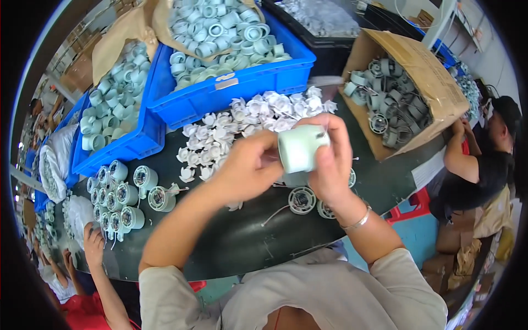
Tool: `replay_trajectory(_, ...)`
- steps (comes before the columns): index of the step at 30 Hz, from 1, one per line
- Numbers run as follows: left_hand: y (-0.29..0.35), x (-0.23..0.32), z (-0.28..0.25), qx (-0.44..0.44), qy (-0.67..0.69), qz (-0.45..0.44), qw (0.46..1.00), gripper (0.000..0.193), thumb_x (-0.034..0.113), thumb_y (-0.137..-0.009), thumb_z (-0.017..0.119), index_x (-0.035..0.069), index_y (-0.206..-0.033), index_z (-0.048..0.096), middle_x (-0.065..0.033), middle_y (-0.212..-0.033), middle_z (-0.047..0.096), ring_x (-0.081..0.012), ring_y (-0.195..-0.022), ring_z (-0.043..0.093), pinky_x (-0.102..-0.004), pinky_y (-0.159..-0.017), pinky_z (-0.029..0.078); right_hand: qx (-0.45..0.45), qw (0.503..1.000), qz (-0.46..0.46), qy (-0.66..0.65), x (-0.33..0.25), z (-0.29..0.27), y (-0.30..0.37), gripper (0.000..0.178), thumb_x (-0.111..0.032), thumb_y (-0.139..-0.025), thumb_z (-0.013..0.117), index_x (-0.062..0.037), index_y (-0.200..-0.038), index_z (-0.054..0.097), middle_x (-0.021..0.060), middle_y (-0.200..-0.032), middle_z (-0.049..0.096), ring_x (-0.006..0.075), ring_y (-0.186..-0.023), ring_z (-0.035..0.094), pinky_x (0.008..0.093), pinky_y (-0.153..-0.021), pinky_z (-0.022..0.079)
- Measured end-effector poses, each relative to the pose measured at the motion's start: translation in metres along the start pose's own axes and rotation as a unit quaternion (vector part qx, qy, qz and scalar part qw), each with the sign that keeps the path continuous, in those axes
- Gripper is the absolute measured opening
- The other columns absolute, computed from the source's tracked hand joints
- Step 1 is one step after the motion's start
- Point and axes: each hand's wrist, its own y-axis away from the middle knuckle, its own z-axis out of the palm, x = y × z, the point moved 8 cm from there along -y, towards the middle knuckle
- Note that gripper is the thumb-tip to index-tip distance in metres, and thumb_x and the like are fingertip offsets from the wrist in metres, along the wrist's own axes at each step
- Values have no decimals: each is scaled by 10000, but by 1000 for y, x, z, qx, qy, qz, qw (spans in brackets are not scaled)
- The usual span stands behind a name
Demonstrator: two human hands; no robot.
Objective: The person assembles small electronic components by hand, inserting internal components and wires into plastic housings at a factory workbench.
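Right-hand fingers (324, 159) pinch a pale green housing (295, 149) along its right side. Left-hand fingers (266, 171) curl at its left edge.

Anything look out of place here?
One white plastic piece sits on the near side of the left forearm, apart from the visible white heap, so it looks stray; the arm may hide a link. The held pale green housing shows no obvious damage.
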Motion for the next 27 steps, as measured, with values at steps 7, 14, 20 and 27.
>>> replay_trajectory(7,36,6,-27,335,60,139,930,160,127,-851,465,5,-950,496,-47,-867,516,-85,-751,474,-220,-666,395,137,989,32,38,0,-51,-11,313,-320,-898,373,-43,-1025,443,64,-878,515,139,-806,524,281,-689,444)
replay_trajectory(14,32,-11,37,-24,-368,127,921,554,140,-595,688,81,-1105,481,-82,-1079,484,-281,-989,441,-373,-838,373,165,978,124,11,14,-76,9,222,-244,-884,450,-36,-961,472,27,-858,516,76,-766,495,215,-668,410)
replay_trajectory(20,25,-14,54,-177,-464,148,856,603,156,-577,709,128,-1138,489,-66,-1064,490,-251,-983,428,-378,-856,351,132,978,139,77,-2,-88,19,279,-256,-896,374,-24,-1038,438,81,-915,531,139,-834,527,256,-722,428)
replay_trajectory(27,13,-15,14,-48,-432,42,899,362,249,-675,663,24,-913,508,-129,-878,527,-304,-808,544,-374,-682,444,119,977,82,158,-26,-90,21,334,-321,-874,415,-18,-1015,426,129,-942,531,168,-817,536,283,-707,445)
